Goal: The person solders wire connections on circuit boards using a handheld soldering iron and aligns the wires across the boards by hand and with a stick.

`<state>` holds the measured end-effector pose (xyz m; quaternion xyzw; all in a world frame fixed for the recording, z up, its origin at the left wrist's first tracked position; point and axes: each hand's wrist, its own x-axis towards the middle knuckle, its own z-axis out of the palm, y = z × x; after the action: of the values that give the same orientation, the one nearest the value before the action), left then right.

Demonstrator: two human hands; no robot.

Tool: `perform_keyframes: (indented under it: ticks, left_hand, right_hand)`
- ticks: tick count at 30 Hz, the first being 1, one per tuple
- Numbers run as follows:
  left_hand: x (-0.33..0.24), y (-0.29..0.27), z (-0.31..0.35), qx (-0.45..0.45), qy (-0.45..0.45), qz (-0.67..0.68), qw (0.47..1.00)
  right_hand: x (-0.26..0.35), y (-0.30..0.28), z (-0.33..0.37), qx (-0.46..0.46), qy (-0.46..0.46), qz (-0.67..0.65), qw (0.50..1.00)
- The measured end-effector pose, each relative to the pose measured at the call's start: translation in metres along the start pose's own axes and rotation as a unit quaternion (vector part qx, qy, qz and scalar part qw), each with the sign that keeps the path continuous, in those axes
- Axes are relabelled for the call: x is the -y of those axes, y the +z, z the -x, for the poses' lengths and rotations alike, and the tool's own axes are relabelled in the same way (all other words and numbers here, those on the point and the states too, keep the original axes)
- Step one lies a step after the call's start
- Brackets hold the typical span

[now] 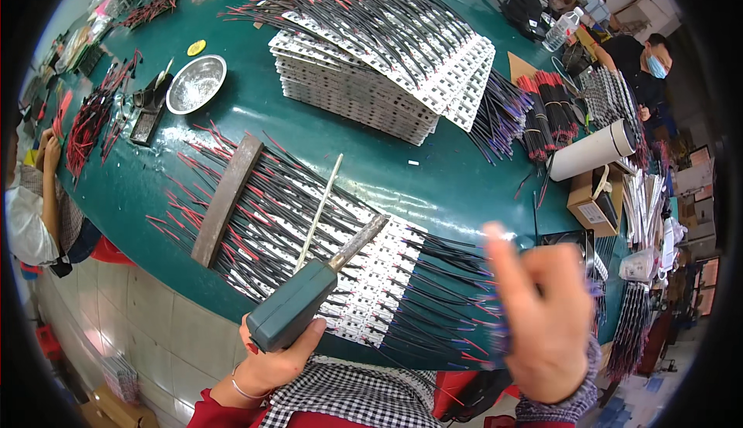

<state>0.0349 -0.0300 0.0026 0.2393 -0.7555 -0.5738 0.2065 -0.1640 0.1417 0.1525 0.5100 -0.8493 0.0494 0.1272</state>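
Observation:
My left hand (282, 358) is wrapped round a dark green boxy tool (294, 304) with a metal barrel, like a soldering iron. Its barrel points up and right over a white circuit board panel (364, 296). Rows of black wires with red tips lie across this panel and fan out on both sides. A brown bar (228, 200) rests across the wires at left, and a thin pale stick (319, 210) lies over them nearer the tool. Over the wires at the panel's right hovers my right hand (546, 312), blurred by motion. One digit stretches upward; whether it holds anything is unclear.
A tall stack of white panels (356, 91) with wires on top stands at the back. To its left are a metal bowl (196, 85) and a black holder (149, 111). A white cylinder (590, 151) and wire bundles (546, 111) lie at right. Two other people sit nearby.

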Motion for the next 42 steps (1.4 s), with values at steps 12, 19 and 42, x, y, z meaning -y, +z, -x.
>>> perform_keyframes:
  ticks: [12, 19, 42]
  left_hand:
    - [-0.012, -0.008, 0.005, -0.017, -0.05, 0.016, 0.998]
    - [-0.012, 0.0, 0.003, 0.027, -0.046, -0.017, 0.998]
    - [-0.007, 0.009, -0.004, 0.086, -0.001, -0.05, 0.995]
  right_hand:
    - [0.01, 0.171, 0.038, -0.008, 0.018, -0.175, 0.984]
    - [0.008, 0.178, 0.041, -0.087, 0.018, -0.251, 0.964]
    - [0.012, 0.175, 0.04, -0.05, -0.003, -0.191, 0.98]
